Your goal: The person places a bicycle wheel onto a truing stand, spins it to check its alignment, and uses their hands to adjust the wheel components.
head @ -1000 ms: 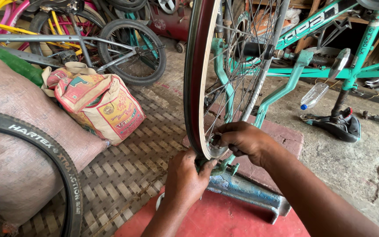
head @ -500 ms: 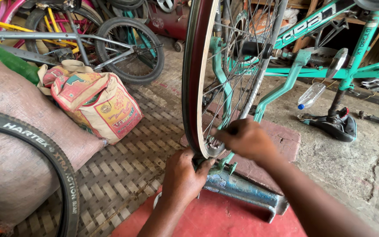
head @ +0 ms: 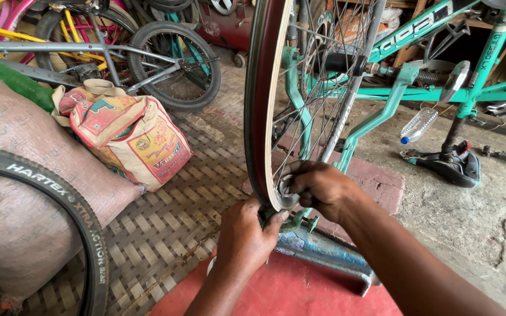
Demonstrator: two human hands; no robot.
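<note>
Steel rim (head: pixel 263 117) stands upright at twelve o'clock, its bottom clamped in the stand (head: pixel 323 248). Left hand (head: pixel 244 237) grips the rim's underside; right hand (head: pixel 320 187) pinches a spoke there, apparently truing; next needs a small turn.

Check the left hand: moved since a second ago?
No real shift. The left hand is at the bottom of the wheel rim, just left of the blue stand, as before; the right hand too.

Wheel rim (head: pixel 260 99): glossy dark-red metal, thin shiny wire spokes.
Stand (head: pixel 323 248) under the rim: chipped blue-painted metal.
Sack (head: pixel 130 137) left of the rim: woven plastic, matt.
Floor mat (head: pixel 177 222): woven, rough.
</note>
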